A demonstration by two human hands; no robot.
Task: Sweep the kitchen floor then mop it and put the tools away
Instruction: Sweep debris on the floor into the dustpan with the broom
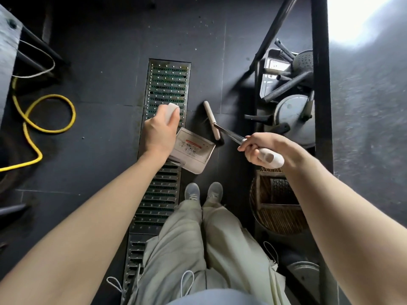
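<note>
I look straight down at a dark tiled floor. My left hand (159,130) grips the white handle top of a long-handled dustpan. The pale dustpan (193,154) sits at floor level beside the drain grate, just ahead of my shoes. My right hand (258,149) grips the white handle of a broom, its metal shaft running down and left. The broom head (211,119), cream with dark bristles, rests on the floor just right of the dustpan's far edge. Whether dirt lies in the pan, I cannot tell.
A long metal drain grate (164,137) runs down the floor's middle. A yellow hose (47,116) coils at the left. On the right a black rack (320,84) holds pans, lids and a colander, with a woven basket (278,205) lower down. My shoes (203,192) stand beside the grate.
</note>
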